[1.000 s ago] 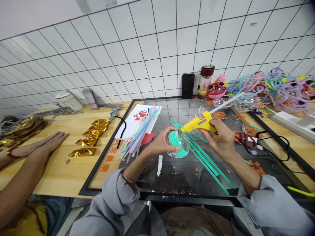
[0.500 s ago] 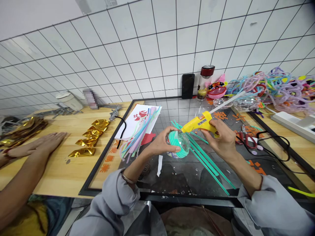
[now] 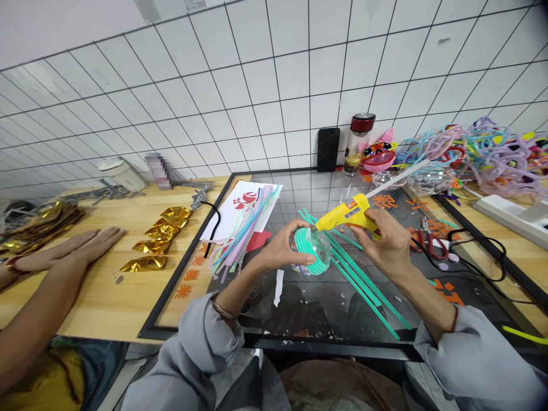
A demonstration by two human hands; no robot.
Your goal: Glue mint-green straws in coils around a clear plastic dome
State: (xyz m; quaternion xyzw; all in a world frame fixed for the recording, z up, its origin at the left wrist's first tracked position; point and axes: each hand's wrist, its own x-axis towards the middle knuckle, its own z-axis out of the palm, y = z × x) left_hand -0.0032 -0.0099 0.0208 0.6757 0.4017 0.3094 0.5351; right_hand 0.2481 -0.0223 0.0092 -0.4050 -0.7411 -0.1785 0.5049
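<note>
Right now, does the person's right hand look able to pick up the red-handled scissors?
Probably not without letting go first: the right hand is closed around the yellow glue gun. Reach itself seems little trouble, as the red-handled scissors lie close by, to its right.

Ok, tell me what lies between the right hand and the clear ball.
The head view shows the yellow glue gun, held in the right hand, nozzle close to the clear ball; green sticks lie beneath.

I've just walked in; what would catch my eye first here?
Most likely the bright yellow glue gun in the right hand, its nozzle close to a clear, green-banded ball in the left hand. Then perhaps the shiny gold foil on the wooden tabletop at left, and the pastel tangle at far right.
</note>
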